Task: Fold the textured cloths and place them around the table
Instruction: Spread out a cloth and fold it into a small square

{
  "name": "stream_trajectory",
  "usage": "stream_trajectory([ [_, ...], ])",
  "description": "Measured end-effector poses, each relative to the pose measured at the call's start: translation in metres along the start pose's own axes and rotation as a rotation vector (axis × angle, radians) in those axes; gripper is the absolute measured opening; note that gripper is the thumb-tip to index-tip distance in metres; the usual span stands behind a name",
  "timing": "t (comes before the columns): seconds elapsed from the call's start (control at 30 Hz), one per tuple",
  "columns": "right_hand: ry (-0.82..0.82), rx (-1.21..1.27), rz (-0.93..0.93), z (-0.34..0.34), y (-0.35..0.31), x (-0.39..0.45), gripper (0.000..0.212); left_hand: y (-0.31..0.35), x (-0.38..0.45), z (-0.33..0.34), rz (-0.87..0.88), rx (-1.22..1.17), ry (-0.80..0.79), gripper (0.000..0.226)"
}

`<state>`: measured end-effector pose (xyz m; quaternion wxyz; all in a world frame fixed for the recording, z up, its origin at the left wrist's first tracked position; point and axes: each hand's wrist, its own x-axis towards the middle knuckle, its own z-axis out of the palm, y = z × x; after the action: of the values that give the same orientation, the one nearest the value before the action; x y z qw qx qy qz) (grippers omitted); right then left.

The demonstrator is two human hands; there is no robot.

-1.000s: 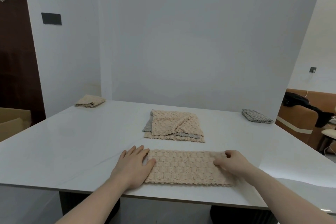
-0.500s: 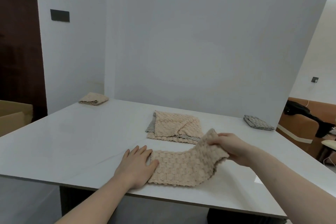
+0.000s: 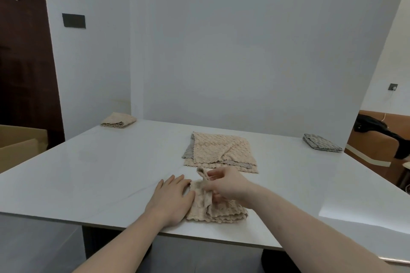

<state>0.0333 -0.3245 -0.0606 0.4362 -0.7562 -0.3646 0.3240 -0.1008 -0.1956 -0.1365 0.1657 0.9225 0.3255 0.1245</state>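
Textured cloths, five visible, on a white table [image 3: 88, 175]. Left to right:

Folded beige cloth [image 3: 118, 120], far left corner of the table, lying flat, near the wall.

Left hand [image 3: 170, 200], palm down, fingers straight and together, pressing on the left end of the beige cloth in work [image 3: 216, 210].

Beige cloth in work: near edge of the table, in front of the person, doubled over on itself, fold on its right side, one corner raised.

Right hand [image 3: 226, 186], fingers curled, pinching the raised corner above the cloth's left part, just beside the left hand.

Unfolded pile [image 3: 219, 150], table centre, beyond the hands: beige cloth on top, grey cloth showing at the left and lower edges.

Folded grey cloth [image 3: 321, 142], far right corner of the table, lying flat.
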Motion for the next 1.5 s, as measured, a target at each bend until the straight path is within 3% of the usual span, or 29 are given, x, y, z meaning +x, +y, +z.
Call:
stream_trajectory([
  [0.17,-0.041,0.126,-0.002,-0.001,0.008,-0.003,0.049,0.0,0.0,-0.003,0.025,-0.054,0.046,0.05],
  [0.27,0.077,0.106,-0.124,-0.013,0.015,-0.007,0.035,-0.003,0.001,-0.002,0.011,-0.162,0.077,0.05],
  [0.4,0.333,-0.374,-0.389,-0.029,0.039,-0.012,0.035,-0.004,-0.006,-0.003,0.083,-0.381,0.154,0.054],
  [0.53,0.144,-0.692,-0.354,-0.026,0.077,-0.012,0.057,0.0,-0.009,-0.001,0.315,-0.149,0.06,0.059],
  [0.63,0.113,-0.819,-0.285,-0.016,0.093,-0.014,0.059,0.002,-0.005,0.003,0.293,-0.044,-0.058,0.057],
  [0.9,0.117,-0.872,-0.224,-0.011,0.091,-0.016,0.065,0.005,-0.007,0.002,0.165,-0.002,-0.097,0.081],
  [1.1,0.141,-0.828,-0.229,-0.011,0.089,-0.022,0.068,0.01,-0.007,0.002,0.139,0.149,-0.168,0.073],
  [1.27,0.305,-0.654,-0.172,-0.013,0.089,-0.028,0.088,0.011,-0.007,0.001,0.06,0.102,-0.078,0.084],
  [1.5,0.278,-0.702,-0.131,-0.014,0.092,-0.021,0.078,0.012,-0.009,-0.001,0.023,0.009,-0.076,0.081],
])
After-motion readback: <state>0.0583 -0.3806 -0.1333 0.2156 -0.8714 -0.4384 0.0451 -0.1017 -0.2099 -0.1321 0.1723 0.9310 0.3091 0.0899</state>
